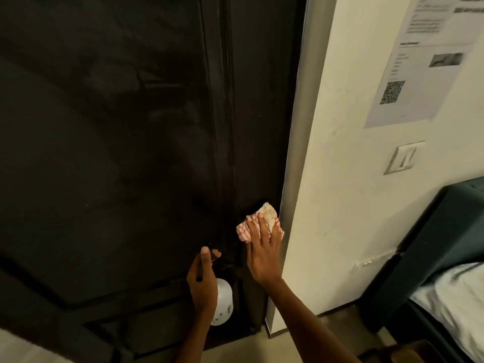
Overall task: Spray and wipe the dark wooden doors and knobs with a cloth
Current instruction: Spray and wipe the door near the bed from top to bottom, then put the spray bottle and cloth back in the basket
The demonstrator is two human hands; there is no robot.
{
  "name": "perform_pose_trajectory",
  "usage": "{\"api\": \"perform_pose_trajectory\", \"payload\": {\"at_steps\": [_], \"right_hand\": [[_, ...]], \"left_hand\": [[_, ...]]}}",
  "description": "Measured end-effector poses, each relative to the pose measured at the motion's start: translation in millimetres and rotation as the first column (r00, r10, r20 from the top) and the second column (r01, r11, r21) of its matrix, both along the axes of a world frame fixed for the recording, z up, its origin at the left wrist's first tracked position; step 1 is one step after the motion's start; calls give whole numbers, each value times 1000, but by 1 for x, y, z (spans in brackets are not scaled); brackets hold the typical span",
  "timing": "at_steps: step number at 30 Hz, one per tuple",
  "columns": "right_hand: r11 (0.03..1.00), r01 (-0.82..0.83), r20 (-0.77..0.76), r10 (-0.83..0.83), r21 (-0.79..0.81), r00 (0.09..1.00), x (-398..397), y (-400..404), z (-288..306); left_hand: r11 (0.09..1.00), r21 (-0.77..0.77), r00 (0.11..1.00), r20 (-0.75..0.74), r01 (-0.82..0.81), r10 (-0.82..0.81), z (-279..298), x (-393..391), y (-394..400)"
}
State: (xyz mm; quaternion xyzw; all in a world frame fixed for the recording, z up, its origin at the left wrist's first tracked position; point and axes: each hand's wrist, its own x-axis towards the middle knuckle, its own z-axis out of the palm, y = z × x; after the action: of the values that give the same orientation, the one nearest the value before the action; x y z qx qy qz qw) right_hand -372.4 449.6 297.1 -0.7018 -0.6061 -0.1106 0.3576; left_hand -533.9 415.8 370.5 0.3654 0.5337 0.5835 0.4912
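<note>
Door (117,153) of dark wood fills most of the view, its surface matte with faint smear marks and a raised vertical moulding running down near its right edge. Right hand (262,247) lies flat with fingers straight, pressing a crumpled red-and-white checked cloth (258,222) against the door close to the pale metal frame (298,127); the knob cannot be made out under the cloth. Left hand (203,281) grips a spray bottle (222,302), white, rounded and smooth with small dark markings, its dark trigger head under the curled fingers, held just left of the cloth hand and lower on the door. Cream wall (340,179) to the right carries a printed paper notice (419,61) with a QR code and a rectangular switch plate (403,158). Dark upholstered furniture (432,244) with white bedding (458,305) stands at the lower right.
</note>
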Motion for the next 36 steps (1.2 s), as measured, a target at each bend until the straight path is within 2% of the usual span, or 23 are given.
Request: {"api": "perform_pose_trajectory", "payload": {"at_steps": [10,22,29,32,36], "right_hand": [[994,29,-21,-27,106,999,4,24,-10],[997,15,-13,-14,75,1000,9,45,-7],[1000,-13,-49,13,-3,999,12,41,-3],[998,-31,-61,27,-55,998,14,31,0],[995,-32,-91,24,-91,996,14,20,5]], "left_hand": [[999,33,998,-63,16,-14,-9,13,38],[999,17,997,-71,45,-44,-15,24,68],[994,53,989,-114,96,-90,-14,26,49],[994,-2,989,-106,105,-105,-12,19,27],[998,-53,989,-145,34,-41,-7,4,-1]]}}
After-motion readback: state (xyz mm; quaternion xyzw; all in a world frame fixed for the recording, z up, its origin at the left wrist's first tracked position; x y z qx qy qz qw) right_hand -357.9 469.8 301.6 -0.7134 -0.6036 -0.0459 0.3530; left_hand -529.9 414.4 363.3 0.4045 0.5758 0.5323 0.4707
